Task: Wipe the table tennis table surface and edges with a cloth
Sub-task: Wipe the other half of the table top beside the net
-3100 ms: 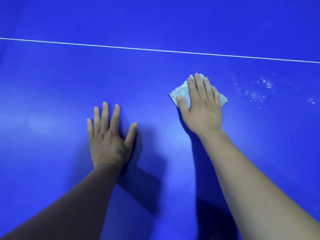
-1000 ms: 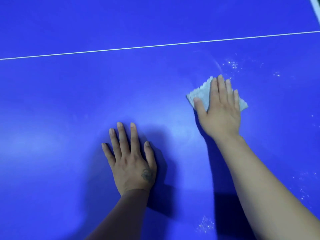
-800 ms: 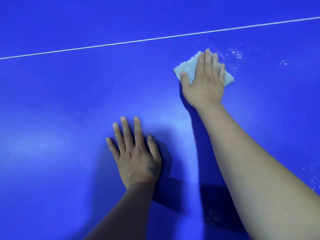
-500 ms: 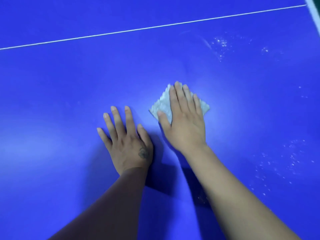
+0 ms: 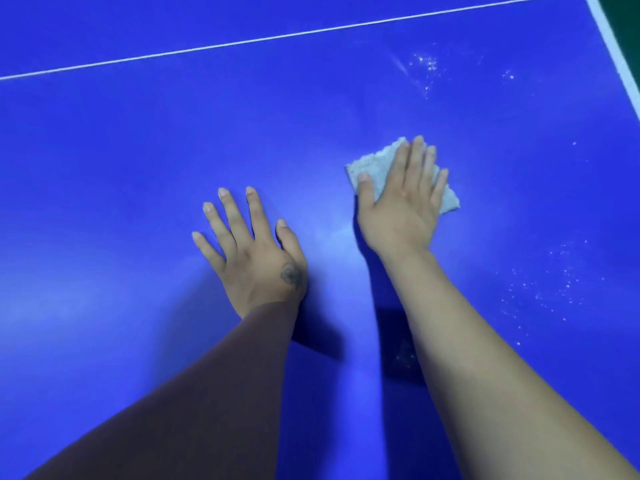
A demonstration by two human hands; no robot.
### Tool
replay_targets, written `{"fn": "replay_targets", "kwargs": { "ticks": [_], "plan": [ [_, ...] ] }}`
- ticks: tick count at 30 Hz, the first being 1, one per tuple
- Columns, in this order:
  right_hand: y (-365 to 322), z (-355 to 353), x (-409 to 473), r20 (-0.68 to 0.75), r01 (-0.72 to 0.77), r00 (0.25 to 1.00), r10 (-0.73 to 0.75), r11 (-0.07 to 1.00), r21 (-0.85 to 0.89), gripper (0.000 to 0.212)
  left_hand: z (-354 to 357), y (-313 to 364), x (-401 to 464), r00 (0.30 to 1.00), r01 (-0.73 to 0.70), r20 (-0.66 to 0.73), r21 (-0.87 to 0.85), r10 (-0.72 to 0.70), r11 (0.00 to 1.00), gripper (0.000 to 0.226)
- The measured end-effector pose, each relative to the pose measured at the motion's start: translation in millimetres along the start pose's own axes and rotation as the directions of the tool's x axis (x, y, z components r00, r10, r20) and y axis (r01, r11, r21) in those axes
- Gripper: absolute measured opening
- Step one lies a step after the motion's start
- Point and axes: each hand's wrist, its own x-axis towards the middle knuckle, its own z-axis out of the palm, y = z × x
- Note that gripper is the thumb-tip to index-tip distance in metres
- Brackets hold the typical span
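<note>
The blue table tennis table (image 5: 138,161) fills the view. A small folded pale grey cloth (image 5: 370,168) lies flat on it right of centre. My right hand (image 5: 405,206) presses down on the cloth with straight fingers, hiding most of it. My left hand (image 5: 252,251) rests flat on the bare table to the left of the cloth, fingers spread, holding nothing.
A thin white centre line (image 5: 242,41) crosses the far part of the table. The white edge line (image 5: 613,50) runs down the top right corner. White dust specks (image 5: 426,67) lie beyond the cloth, and more specks (image 5: 554,289) lie to the right of my forearm.
My right hand slid the cloth far out toward the dust, pulled it back close to my left hand, and now has moved it a little to the right. My left hand stayed planted.
</note>
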Motion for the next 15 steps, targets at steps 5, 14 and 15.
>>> {"fn": "replay_targets", "kwargs": {
  "ticks": [5, 14, 15],
  "plan": [
    [-23.7, 6.6, -60.4, -0.023, 0.168, 0.986, -0.167, 0.985, 0.031, 0.081, 0.5, -0.9, 0.1, 1.0, -0.003, -0.012, -0.012, 0.003, 1.0, 0.067],
    [50.4, -11.4, -163.1, 0.069, 0.222, 0.972, -0.222, 0.975, 0.021, 0.078, 2.0, -1.5, -0.6, 1.0, -0.018, -0.008, -0.002, 0.018, 1.0, 0.066],
    [62.5, -14.1, -162.0, 0.062, 0.195, 0.979, -0.195, 0.981, 0.007, 0.079, 2.2, -1.7, -0.4, 1.0, -0.019, -0.009, 0.002, 0.019, 1.0, 0.066]
  ]
}}
